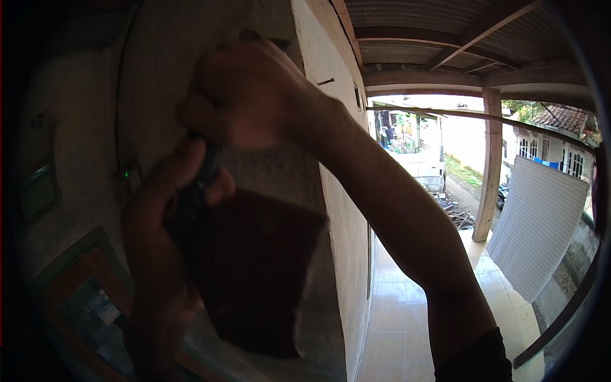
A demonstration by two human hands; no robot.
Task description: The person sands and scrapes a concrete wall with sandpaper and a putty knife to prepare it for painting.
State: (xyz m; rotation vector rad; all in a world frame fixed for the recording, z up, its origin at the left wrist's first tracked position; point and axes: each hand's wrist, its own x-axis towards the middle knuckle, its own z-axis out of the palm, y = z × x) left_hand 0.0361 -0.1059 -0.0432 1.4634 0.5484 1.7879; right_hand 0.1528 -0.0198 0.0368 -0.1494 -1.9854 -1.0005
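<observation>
In deep shadow at the left, my left hand (164, 191) is closed around a dark object (210, 167), too dim to name more exactly. Below its fingers hangs a flat, dark reddish-brown sheet (258, 267) with a ragged lower edge. Just above, my right hand (248, 95) is curled into a fist, its back towards me, close to the plastered wall (267, 167). Its lower fingers meet the top of the dark object. Whether the fist grips anything is hidden.
A nail (326, 81) sticks out of the wall beside my right wrist. A framed window (90, 296) lies low at left. At right are a tiled porch floor (391, 329), a wooden post (489, 167), a pole (444, 113) and a hanging checked cloth (539, 224).
</observation>
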